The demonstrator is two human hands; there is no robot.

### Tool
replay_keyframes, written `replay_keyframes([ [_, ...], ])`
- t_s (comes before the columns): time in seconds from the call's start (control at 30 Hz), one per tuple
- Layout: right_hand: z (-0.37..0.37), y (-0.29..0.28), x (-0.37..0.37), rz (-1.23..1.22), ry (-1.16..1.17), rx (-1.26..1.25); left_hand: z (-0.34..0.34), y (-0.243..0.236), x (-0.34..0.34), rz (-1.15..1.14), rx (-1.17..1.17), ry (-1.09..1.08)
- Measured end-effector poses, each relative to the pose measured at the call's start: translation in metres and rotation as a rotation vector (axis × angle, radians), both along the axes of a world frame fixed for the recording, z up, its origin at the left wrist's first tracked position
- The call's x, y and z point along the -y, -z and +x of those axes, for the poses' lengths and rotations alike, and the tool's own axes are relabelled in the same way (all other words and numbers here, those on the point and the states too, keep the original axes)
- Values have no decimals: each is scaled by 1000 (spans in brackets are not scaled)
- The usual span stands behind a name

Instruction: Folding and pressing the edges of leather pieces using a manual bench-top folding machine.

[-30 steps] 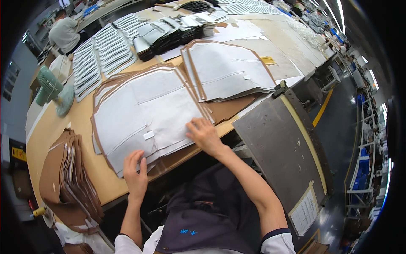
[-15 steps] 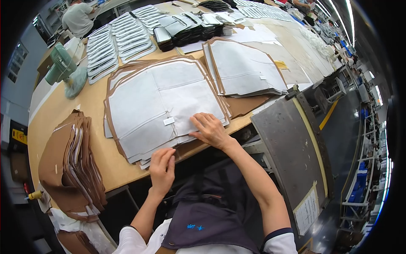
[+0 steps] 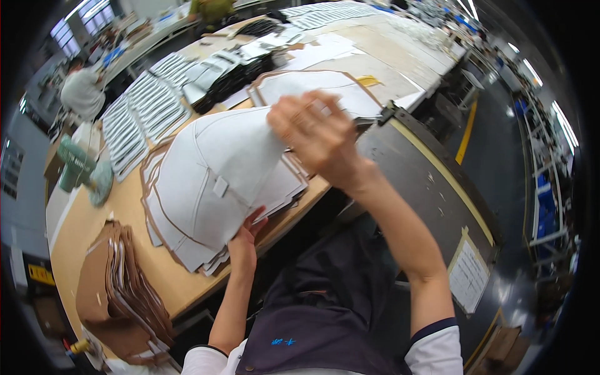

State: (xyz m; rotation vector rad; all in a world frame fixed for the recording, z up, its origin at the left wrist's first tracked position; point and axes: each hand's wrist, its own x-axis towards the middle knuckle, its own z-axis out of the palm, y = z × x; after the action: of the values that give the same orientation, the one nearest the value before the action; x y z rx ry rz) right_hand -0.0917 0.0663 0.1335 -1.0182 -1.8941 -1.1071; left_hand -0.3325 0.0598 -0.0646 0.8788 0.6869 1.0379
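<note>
A stack of large cut panels, white-faced with brown edges (image 3: 167,187), lies on the table before me. Its top white panel (image 3: 231,156) is lifted and bowed upward, with a small white tag (image 3: 220,186) on its face. My right hand (image 3: 315,137), smeared by motion, grips the raised right part of this panel. At the near edge, my left hand (image 3: 242,245) takes hold of the same panel, its fingers partly hidden by the sheet. A second stack of white-faced panels (image 3: 300,87) rests just beyond my right hand.
Brown panels (image 3: 119,294) drape over the table's left edge. A green fan (image 3: 78,165) stands at far left, near rows of silvery strips (image 3: 153,106). Dark-backed pieces (image 3: 231,78) are piled behind. A grey board (image 3: 419,175) adjoins at right. A co-worker (image 3: 82,92) sits at upper left.
My right hand has gone from resting on the stack to raising the top panel's right part. My left hand has closed on its near edge. The whole view has turned somewhat.
</note>
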Motion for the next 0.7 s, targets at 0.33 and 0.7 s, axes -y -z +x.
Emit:
replay_keyframes([
  [0.33,201,30,299,-316,377,-818,117,-13,-53,-403,566,740],
  [0.7,272,132,449,-401,1044,-670,194,-65,92,100,-614,1261],
])
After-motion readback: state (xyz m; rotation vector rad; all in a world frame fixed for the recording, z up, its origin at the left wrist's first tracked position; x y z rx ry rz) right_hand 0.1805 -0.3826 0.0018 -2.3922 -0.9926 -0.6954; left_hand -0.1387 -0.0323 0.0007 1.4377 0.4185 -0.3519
